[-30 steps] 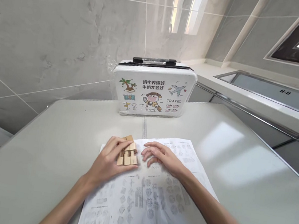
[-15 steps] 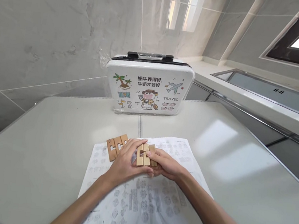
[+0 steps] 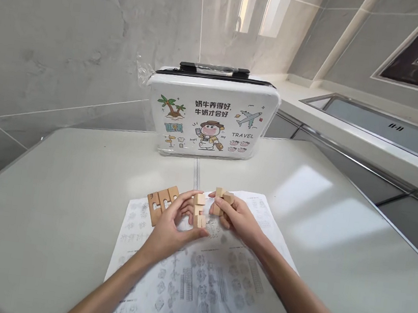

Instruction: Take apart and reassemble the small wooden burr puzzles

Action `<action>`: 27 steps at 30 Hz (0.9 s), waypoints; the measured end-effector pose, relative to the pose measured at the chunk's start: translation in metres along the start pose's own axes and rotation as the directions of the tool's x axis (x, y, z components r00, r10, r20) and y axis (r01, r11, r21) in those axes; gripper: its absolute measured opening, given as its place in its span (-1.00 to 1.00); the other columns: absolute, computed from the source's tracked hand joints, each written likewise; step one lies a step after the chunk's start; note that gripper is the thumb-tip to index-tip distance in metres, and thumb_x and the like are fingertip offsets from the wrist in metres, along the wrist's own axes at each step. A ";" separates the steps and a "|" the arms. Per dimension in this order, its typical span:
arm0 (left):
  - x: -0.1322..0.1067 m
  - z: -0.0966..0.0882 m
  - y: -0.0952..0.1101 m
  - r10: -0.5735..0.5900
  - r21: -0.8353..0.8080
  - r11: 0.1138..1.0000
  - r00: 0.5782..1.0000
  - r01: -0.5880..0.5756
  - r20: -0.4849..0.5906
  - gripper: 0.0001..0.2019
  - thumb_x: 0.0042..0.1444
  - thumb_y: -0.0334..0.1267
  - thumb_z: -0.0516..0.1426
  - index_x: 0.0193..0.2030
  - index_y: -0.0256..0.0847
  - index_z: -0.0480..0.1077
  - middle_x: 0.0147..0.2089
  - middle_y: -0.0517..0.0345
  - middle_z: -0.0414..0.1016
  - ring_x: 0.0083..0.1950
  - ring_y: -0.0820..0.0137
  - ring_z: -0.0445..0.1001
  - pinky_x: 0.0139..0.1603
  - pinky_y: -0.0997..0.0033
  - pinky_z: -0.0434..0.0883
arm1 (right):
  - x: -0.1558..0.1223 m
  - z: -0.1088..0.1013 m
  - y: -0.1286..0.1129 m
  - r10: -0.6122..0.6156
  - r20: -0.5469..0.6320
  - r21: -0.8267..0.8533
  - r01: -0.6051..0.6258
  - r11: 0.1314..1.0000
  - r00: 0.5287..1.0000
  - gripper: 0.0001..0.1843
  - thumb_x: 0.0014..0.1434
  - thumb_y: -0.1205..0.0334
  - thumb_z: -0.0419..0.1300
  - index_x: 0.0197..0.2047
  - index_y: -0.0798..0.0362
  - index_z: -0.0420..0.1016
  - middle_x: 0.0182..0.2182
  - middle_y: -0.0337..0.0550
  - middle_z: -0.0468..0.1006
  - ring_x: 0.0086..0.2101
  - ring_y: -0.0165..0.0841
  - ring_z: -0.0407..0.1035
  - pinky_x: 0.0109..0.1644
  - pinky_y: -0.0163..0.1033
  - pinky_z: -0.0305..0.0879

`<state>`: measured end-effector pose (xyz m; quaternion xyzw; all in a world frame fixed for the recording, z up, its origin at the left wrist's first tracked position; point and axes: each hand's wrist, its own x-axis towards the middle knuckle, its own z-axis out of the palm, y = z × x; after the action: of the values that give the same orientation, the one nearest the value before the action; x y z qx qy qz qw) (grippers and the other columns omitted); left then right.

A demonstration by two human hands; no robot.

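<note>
My left hand [image 3: 175, 219] grips a pale notched wooden puzzle piece [image 3: 199, 210], held upright between fingertips and thumb. A short gap to the right, my right hand [image 3: 237, 215] pinches other wooden puzzle pieces [image 3: 219, 201], one pale and one browner; fingers hide part of them. Beyond my left hand lie several brown notched wooden pieces [image 3: 156, 208] side by side, partly covered by that hand. Under both hands spreads a large creased instruction sheet [image 3: 190, 298] printed with small diagrams.
A white carry case [image 3: 209, 120] with cartoon prints and a black handle stands at the back of the pale table [image 3: 52, 207], partly in clear plastic. Behind it is a grey tiled wall [image 3: 75, 31]. A counter with a covered sink [image 3: 383, 123] runs along the right.
The wooden pieces that were together between both hands are now apart, with one part in each hand. My right hand has moved slightly right and away. The view has shifted a little.
</note>
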<state>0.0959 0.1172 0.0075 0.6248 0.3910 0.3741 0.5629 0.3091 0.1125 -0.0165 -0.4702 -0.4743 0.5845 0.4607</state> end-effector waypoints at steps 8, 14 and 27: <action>-0.006 0.008 -0.008 -0.104 -0.092 0.989 0.987 0.116 0.123 -0.16 0.08 -0.05 0.48 0.42 -0.06 0.21 -0.07 0.07 0.55 0.09 0.20 0.51 0.20 0.15 0.41 | -0.003 0.000 -0.002 -0.133 -0.254 -0.717 -0.094 0.691 0.958 -0.92 0.25 0.20 0.16 -0.19 -0.05 0.45 -0.58 -0.38 0.42 -0.52 -0.32 0.30 -0.38 -0.26 0.04; -0.006 0.010 -0.010 -0.130 -0.006 0.991 0.981 0.132 0.144 -0.18 0.07 -0.08 0.48 0.41 -0.03 0.24 -0.14 0.16 0.51 -0.15 0.33 0.49 0.04 0.22 0.44 | -0.004 0.003 0.000 -0.115 -0.176 -0.922 -0.123 0.368 0.978 -0.72 0.25 0.23 0.17 0.03 -0.02 0.43 -0.53 -0.27 0.55 -0.52 -0.26 0.38 -0.37 -0.25 -0.11; -0.006 0.011 -0.010 -0.142 0.044 0.989 0.983 0.138 0.114 -0.18 0.09 -0.03 0.46 0.41 -0.03 0.24 -0.14 0.15 0.53 -0.18 0.33 0.49 -0.12 0.30 0.46 | -0.006 0.005 0.001 -0.146 -0.225 -0.901 -0.149 0.408 0.963 -0.59 0.36 -0.14 0.18 0.08 -0.02 0.35 -0.56 -0.27 0.54 -0.56 -0.21 0.38 -0.40 -0.23 -0.05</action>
<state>0.1024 0.1080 -0.0031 0.6266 0.4072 0.2893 0.5982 0.3046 0.1055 -0.0159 -0.7196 -0.6478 0.1627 0.1897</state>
